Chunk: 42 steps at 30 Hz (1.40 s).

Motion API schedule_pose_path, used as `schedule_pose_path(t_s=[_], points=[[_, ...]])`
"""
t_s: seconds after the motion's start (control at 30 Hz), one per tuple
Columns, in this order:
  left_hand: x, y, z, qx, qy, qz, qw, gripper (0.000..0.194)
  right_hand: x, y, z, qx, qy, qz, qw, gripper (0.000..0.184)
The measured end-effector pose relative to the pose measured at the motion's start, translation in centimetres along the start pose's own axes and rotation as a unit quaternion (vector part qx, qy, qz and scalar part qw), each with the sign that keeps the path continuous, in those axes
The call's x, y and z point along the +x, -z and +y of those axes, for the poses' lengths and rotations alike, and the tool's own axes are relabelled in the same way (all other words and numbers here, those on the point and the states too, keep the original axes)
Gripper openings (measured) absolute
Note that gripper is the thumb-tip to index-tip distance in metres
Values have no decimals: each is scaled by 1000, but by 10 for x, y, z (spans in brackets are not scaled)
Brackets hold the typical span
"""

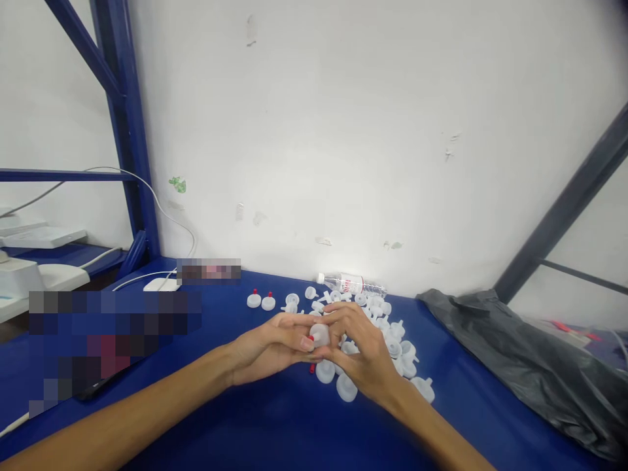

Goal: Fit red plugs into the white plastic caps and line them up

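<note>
Both my hands meet over the blue table [275, 425] and pinch one white plastic cap [321, 335] between them. My left hand [267, 347] grips it from the left, fingers closed, with a small red piece showing at its fingertips. My right hand [358, 350] closes on it from the right, fingers curled over the top. Just beyond and under the hands lies a pile of white plastic caps [383, 327]. Two white caps with red tips [261, 301] stand apart at the left of the pile. A small red piece [312, 369] lies on the table under my hands.
A clear plastic water bottle [350, 284] lies against the white wall behind the pile. A dark grey plastic bag [530, 360] covers the table's right side. A white power adapter with cables [161, 284] sits at back left by the blue rack post [125, 131].
</note>
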State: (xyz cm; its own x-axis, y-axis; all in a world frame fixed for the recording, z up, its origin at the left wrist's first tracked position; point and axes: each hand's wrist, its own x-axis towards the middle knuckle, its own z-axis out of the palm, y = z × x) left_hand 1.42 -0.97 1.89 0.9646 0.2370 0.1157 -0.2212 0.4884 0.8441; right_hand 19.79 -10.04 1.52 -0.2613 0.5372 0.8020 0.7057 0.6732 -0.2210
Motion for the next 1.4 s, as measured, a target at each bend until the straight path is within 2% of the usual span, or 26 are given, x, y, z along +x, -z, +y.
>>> schedule_pose_path(t_s=[0.13,0.27,0.33,0.47,0.57,0.63,0.67,0.73,0.87,0.93,1.13,1.23,1.3,1.4], points=[[1,-2,-3,-7,-6,2,1000,37,1,-1,-3,23,-8,9,1000,26],[0,-8,-1,41,-12,-7,999,25,0,-1,-6,38,-18,0,999,29],[-1,-10,1,56,-10,3,998,25,1,0,-7,40,-18,3,999,29],[0,-7,3,82,-7,54,995,38,1,2,-6,22,-48,-23,998,19],[3,3,9,170,-33,127,977,48,1,5,-1,-40,-98,-55,993,13],[4,15,14,280,-53,189,940,40,1,7,4,-96,-118,-80,985,15],[5,22,17,352,-61,226,906,36,1,8,7,-119,-122,-96,981,14],[4,33,23,484,-89,277,825,38,0,10,12,-151,-130,-127,972,12],[-1,44,29,691,-129,323,634,36,-2,9,21,-188,-156,-164,956,11],[-4,45,30,741,-116,331,573,32,-3,8,24,-195,-167,-180,950,11],[-8,59,26,821,10,305,483,26,-4,5,27,-188,-190,-204,942,12],[-10,64,22,829,30,304,469,19,-4,5,26,-174,-182,-211,945,11],[-10,63,21,834,33,304,460,21,-5,6,24,-151,-173,-207,951,11],[-8,57,22,844,22,291,450,25,-5,7,22,-113,-196,-178,958,12]])
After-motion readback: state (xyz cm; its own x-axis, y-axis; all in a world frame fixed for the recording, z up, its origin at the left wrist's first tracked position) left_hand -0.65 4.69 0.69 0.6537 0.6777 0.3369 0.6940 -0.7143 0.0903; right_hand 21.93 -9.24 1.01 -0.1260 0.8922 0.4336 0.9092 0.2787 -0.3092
